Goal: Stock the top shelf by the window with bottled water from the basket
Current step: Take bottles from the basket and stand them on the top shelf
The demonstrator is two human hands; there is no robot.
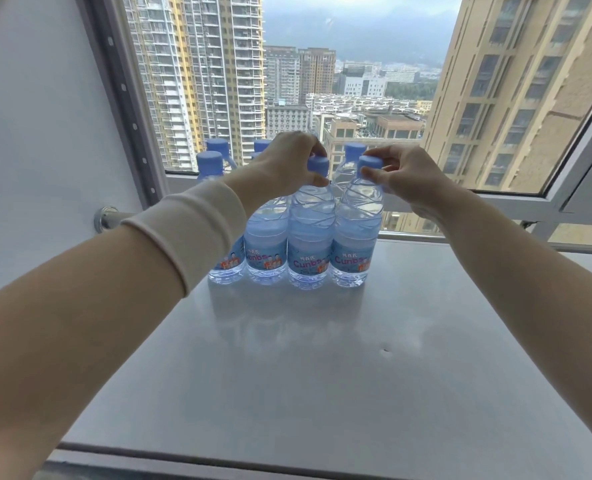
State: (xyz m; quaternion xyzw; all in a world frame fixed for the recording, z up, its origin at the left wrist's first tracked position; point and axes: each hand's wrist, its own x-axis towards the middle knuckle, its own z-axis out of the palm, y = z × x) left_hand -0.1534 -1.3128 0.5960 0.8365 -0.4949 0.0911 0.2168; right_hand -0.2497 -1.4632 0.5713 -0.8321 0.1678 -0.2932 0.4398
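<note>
Several clear water bottles with blue caps and blue labels stand upright in two rows at the far end of the grey shelf (pixel 322 358), close to the window. My left hand (pixel 284 164) pinches the neck of a front-row bottle (pixel 310 230), just under its cap. My right hand (pixel 405 174) grips the cap and neck of the neighbouring bottle (pixel 358 230) at the right end of the front row. Both bottles rest on the shelf. The basket is out of view.
A large window (pixel 322 81) with a grey frame stands right behind the bottles, its right sash (pixel 582 188) angled open. A white wall (pixel 38 133) borders the shelf on the left, with a metal rod end (pixel 106 218) fixed to it. The shelf's front edge (pixel 218 459) is near me.
</note>
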